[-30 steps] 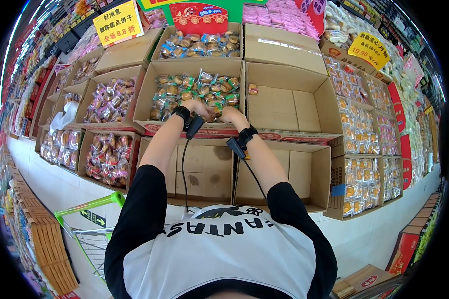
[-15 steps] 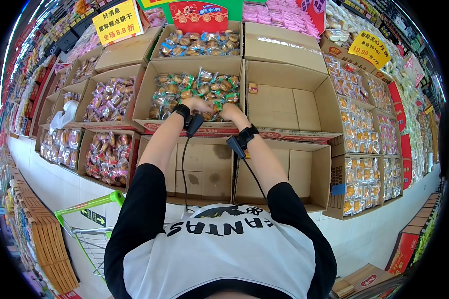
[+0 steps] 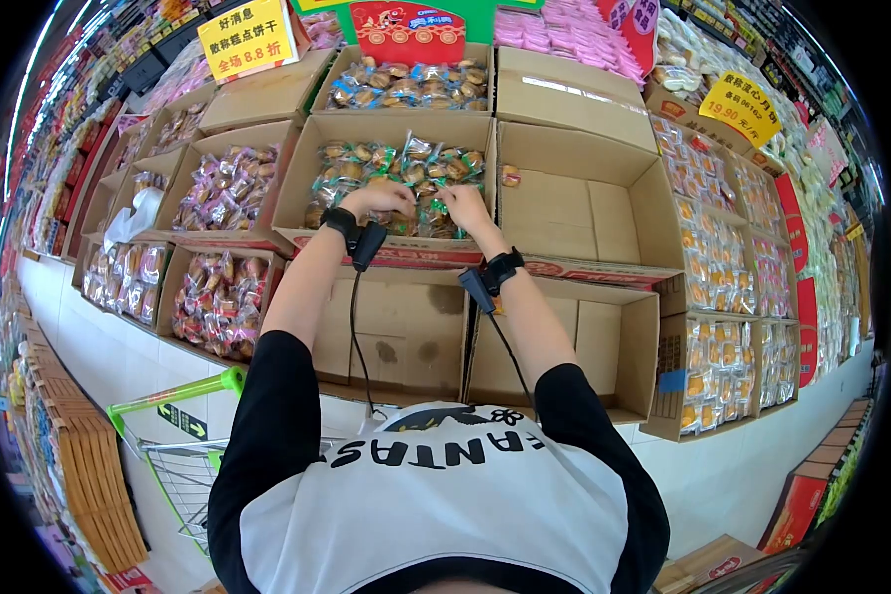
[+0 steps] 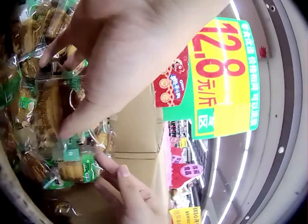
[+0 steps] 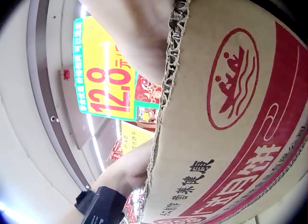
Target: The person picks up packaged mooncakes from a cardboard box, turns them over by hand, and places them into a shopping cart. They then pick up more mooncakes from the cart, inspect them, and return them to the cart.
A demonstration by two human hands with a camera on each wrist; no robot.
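Observation:
In the head view, both hands reach into a cardboard box (image 3: pixel 297 188) of pastries in clear and green wrappers. My left hand (image 3: pixel 381 199) is over the middle of the pile. The left wrist view shows its thumb and fingers curled about a wrapped mooncake (image 4: pixel 48 106). My right hand (image 3: pixel 467 208) is at the box's right side, fingertips down among the wrappers. In the left wrist view, its thumb and forefinger are close together beside a green-labelled package (image 4: pixel 74 171); I cannot tell whether they pinch it. The box wall (image 5: pixel 207 128) hides those fingers in the right wrist view.
Boxes of purple-wrapped (image 3: pixel 230 190) and red-wrapped pastries (image 3: pixel 223 302) stand to the left. On the right, a box (image 3: pixel 584 213) holds one small packet (image 3: pixel 510 175). Trays of packaged cakes (image 3: pixel 718 267) lie farther right. A green-handled cart (image 3: pixel 173 396) stands behind at left.
My left hand has shifted left and a little deeper into the box, away from the right hand. The right hand has moved slightly farther in. The head view has turned slightly.

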